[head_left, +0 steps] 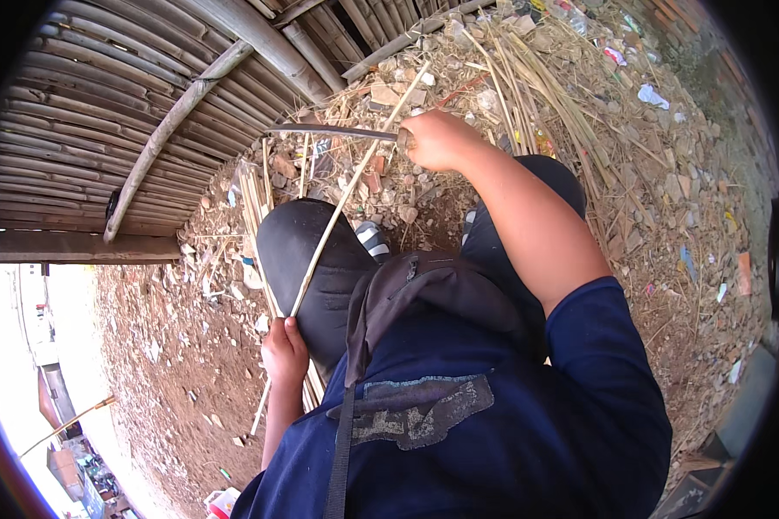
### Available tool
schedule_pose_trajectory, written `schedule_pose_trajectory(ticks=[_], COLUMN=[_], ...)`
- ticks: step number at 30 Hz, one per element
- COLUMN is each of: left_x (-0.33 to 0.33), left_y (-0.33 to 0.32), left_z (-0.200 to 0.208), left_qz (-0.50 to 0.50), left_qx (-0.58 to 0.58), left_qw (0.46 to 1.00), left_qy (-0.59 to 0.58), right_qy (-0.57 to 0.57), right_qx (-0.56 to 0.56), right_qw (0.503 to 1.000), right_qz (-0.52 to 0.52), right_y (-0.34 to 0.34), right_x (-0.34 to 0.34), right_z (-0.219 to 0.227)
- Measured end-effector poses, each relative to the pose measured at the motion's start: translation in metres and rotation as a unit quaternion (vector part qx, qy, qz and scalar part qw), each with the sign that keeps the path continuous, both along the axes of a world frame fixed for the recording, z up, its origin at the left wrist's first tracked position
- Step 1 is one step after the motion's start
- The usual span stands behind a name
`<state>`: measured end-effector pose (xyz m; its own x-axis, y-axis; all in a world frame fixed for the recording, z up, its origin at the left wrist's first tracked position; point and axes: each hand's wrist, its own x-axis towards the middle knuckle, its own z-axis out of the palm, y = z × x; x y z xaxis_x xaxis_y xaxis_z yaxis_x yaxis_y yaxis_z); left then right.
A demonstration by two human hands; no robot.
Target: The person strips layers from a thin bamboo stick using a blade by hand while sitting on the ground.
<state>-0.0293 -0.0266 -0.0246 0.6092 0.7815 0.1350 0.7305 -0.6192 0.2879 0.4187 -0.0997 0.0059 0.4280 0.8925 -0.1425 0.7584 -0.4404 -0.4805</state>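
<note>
So the person is sitting on the ground with knees up, looking straight down over a dark blue shirt [493, 432] and dark trousers [320, 259]. The left hand [284, 350] is closed around the lower part of a long thin bamboo strip [346, 199], down by the left knee. The strip runs up and to the right across that knee, and its far end pokes out over the rubble near the top of the view. The right hand [437, 140] is fisted tight on the handle of a long knife [333, 131], arm stretched out front. The blade points left and sits right where it crosses the strip, looks like touching it, though I can't tell how deep.

Under the left knee there's a bundle of split strips [253, 203] lying on the dirt, just beside the leg. A heap of dry stalks [537, 95] is spread out on the ground past the right hand. Top left is a wall of bamboo poles [86, 121] with one thicker pole leaning across it.

As for packaging: bits of litter on the right side, a white scrap [653, 95] near the top, an orange piece [743, 272] further down by the edge, a few small blue bits. Bottom left by the shirt is a small red and white container [222, 502], too cut off to say more.
</note>
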Motion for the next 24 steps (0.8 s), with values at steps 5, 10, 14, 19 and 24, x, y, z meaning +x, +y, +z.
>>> schedule_pose_trajectory(ticks=[5, 10, 14, 19, 24], left_x=[-0.007, -0.001, -0.001, -0.004, -0.003], left_y=[0.004, 0.006, 0.007, 0.01, 0.005], left_z=[-0.009, -0.012, -0.001, -0.009, -0.007], left_qz=[0.009, -0.002, -0.012, -0.011, -0.005], left_qx=[-0.072, -0.011, -0.02, -0.052, -0.059], left_qw=[0.997, 1.0, 1.0, 0.999, 0.998], left_qy=[-0.018, -0.003, -0.001, -0.011, -0.026], right_qy=[0.008, 0.022, 0.037, -0.027, 0.077], right_qx=[0.009, 0.005, -0.012, 0.028, -0.028], right_qw=[0.997, 1.0, 0.999, 0.993, 0.996], right_qz=[0.081, -0.022, -0.01, 0.108, 0.029], right_y=[-0.008, 0.002, 0.001, -0.005, 0.001], right_x=[-0.037, 0.012, -0.006, -0.042, -0.007], right_z=[0.025, -0.019, 0.014, 0.027, 0.014])
